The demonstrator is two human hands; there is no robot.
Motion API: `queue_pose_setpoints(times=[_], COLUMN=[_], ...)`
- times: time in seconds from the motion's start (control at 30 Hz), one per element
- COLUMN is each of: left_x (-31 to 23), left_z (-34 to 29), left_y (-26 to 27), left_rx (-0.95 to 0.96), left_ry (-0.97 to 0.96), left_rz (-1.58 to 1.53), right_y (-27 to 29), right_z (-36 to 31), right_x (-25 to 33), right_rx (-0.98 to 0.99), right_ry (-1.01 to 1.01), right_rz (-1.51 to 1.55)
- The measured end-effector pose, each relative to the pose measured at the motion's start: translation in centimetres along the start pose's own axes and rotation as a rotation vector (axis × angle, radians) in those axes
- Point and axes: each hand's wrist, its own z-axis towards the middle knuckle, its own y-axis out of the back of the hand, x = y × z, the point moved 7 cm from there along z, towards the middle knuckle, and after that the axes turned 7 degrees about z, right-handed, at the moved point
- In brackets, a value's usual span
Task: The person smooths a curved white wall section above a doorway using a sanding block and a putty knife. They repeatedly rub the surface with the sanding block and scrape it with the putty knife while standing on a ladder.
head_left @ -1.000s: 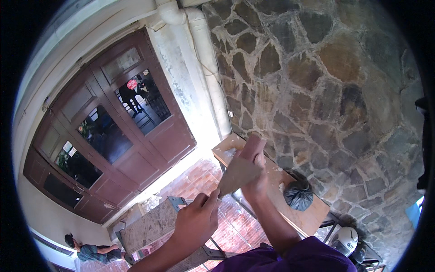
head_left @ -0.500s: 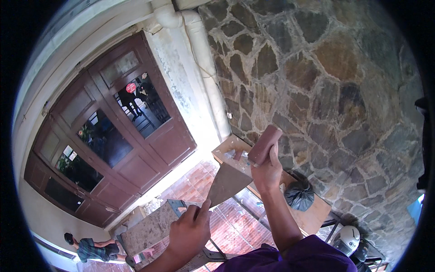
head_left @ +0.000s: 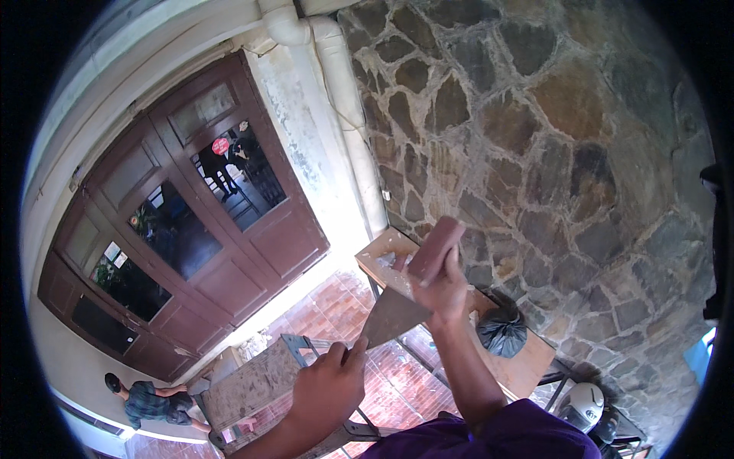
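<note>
My right hand [head_left: 446, 297] and its reddish block [head_left: 435, 251] have shifted closer to the scraper [head_left: 393, 315]. My left hand [head_left: 329, 385] clamps the scraper's narrow end; my right, well apart, clasps the block just beyond the scraper. Either grip slipping could drive a scraper corner into my palm.

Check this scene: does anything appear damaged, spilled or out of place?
The white wall strip beside the brown doors looks damaged: its coating is patchy grey. Pale scraps lie untidily scattered on the far end of the wooden tabletop.
</note>
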Motion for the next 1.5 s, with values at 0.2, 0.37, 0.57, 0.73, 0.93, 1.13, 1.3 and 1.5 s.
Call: queue_pose_setpoints(times=[0.2, 0.37, 0.57, 0.73, 0.93, 1.13, 1.3, 1.5], left_x=[2.1, 1.7, 1.6, 4.3, 11.6, 10.7, 9.5, 10.0], left_z=[0.6, 2.6, 1.0, -3.7, -12.0, -17.8, -18.7, -17.3], left_y=[1.4, 0.8, -0.9, 1.1, 2.4, 0.3, -1.2, 0.9], left_rx=[-0.083, -0.104, 0.078, -0.048, -0.126, 0.039, 0.031, -0.225], left_ry=[0.110, 0.125, 0.150, 0.110, 0.575, 0.850, 0.880, 0.853], left_rz=[-0.298, -0.342, -0.283, -0.195, 0.003, -0.170, 0.034, -0.027], right_y=[-0.9, -1.3, 0.0, 0.0, 0.1, -0.2, -2.3, -5.2], right_z=[-0.7, -5.6, -3.7, 0.2, -2.2, -4.7, -5.7, -9.0], right_x=[0.3, -5.7, -3.9, 2.2, 2.0, -1.3, -4.0, -7.0], right_rx=[0.040, 0.104, -0.010, -0.047, -0.065, -0.004, 0.114, 0.073], right_ry=[0.005, -0.188, -0.110, 0.071, -0.001, -0.172, -0.317, -0.413], right_rz=[0.016, -0.064, -0.116, -0.007, 0.050, 0.076, 0.090, -0.020])
